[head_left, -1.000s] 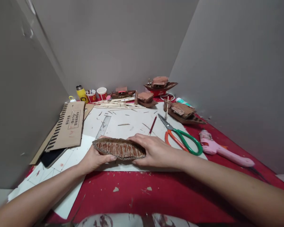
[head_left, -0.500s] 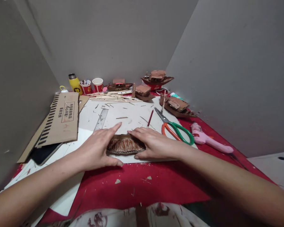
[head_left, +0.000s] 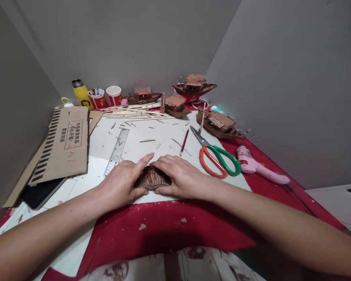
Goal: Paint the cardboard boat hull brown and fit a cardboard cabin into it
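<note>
A brown ribbed cardboard piece [head_left: 152,179], bent into an arch, stands on the white board [head_left: 148,150] near its front edge. My left hand [head_left: 124,179] grips its left end, thumb in front and fingers behind, with the index finger pointing away. On the right end my right hand [head_left: 178,176] is closed, thumb low and fingers over the top. The ends of the piece are hidden by my hands. A clear ruler [head_left: 116,152] lies beyond my left hand, and a dark red pencil [head_left: 184,143] beyond my right.
Scissors [head_left: 215,152] and a pink glue gun [head_left: 260,169] lie to the right. Several brown model boats [head_left: 219,123] and thin sticks [head_left: 134,112] are at the back, beside paper cups [head_left: 114,96] and a yellow bottle [head_left: 82,95]. Cardboard [head_left: 64,148] lies left over a dark tablet-like object [head_left: 42,193].
My hands have moved closer together, and the cardboard piece between them is more strongly arched. The view has shifted slightly.
</note>
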`<state>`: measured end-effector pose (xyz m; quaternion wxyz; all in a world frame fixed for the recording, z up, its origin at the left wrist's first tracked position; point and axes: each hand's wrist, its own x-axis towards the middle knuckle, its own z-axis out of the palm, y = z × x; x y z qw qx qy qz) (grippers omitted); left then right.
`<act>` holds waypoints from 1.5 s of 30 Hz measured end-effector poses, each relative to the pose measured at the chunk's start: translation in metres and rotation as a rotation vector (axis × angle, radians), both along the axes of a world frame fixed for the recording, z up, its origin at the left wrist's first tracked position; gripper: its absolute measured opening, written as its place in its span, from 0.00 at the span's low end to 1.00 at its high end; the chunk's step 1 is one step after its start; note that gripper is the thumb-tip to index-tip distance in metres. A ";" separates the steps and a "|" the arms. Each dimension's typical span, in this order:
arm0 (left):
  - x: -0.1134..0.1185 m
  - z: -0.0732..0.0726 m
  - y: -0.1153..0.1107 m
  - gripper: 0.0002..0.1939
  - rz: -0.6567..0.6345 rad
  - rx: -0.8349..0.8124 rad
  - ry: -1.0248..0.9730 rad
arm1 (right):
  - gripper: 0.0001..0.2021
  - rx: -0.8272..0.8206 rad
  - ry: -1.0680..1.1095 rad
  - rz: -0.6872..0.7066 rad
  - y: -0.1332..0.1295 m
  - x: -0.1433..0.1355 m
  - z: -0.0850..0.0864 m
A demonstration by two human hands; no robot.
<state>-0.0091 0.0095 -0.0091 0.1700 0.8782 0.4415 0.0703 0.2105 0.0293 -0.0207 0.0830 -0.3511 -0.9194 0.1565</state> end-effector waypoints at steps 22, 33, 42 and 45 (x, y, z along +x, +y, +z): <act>-0.020 0.017 0.001 0.49 0.086 -0.021 0.062 | 0.41 0.004 -0.070 -0.062 -0.001 0.003 0.013; -0.022 -0.001 0.004 0.41 0.025 0.015 -0.077 | 0.27 -0.013 -0.065 -0.121 -0.001 0.011 0.009; -0.022 0.003 0.001 0.37 0.001 0.049 0.019 | 0.25 0.022 -0.032 -0.111 -0.004 0.010 0.006; -0.016 0.008 0.000 0.47 -0.015 0.076 0.093 | 0.26 0.026 -0.022 -0.100 -0.005 0.007 0.008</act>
